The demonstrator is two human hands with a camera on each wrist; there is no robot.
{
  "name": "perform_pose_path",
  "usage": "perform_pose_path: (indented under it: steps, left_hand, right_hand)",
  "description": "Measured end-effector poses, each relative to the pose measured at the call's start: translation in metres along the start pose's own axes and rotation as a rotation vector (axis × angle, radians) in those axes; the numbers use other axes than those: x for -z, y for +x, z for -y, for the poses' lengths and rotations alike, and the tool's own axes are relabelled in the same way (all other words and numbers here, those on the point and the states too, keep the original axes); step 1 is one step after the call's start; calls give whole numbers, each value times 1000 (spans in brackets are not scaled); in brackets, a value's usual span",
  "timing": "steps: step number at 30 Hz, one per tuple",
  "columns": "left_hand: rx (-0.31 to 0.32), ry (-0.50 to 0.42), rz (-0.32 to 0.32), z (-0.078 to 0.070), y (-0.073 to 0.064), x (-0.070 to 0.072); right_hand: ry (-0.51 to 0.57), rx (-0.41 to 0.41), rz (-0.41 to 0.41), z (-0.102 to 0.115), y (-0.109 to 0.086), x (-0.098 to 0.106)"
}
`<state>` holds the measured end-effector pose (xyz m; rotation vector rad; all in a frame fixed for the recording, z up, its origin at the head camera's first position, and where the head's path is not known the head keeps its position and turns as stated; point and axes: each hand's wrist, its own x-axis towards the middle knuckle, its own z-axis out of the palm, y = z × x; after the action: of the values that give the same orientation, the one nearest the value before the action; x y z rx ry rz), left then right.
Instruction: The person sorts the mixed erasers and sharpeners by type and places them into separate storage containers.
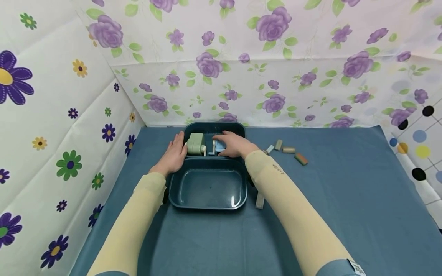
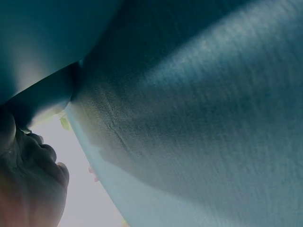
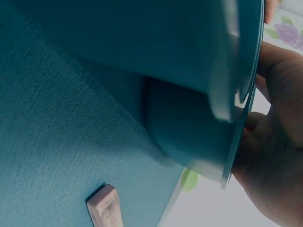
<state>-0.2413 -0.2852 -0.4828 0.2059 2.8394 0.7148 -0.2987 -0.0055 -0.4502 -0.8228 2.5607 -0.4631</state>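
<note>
L grip [image 1: 172, 155] straight-fingered at rear tray [image 1: 215, 125] edge, green sharpener [image 1: 195, 144] just R of it. R grip [image 1: 236, 145] pinches blue sharpener [image 1: 220, 145] betw. thumb & fingers.

From above the desk [image 1: 328, 214], the head view looks forward and down over both dark teal trays [image 1: 208, 184], while the wrist views, tilted and close in, look past the trays' outer walls toward the floral backdrop [image 1: 241, 46], the right sharing a grey block [image 1: 260, 201] with the head.
</note>
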Motion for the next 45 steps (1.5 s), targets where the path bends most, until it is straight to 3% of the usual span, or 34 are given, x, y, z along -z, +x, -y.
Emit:
perform_pose_path:
  steps: [45]
  left_hand:
    - [-9,1,-4,1,1,-1]
  right_hand:
    - [38,-47,13,-2,-6,1]
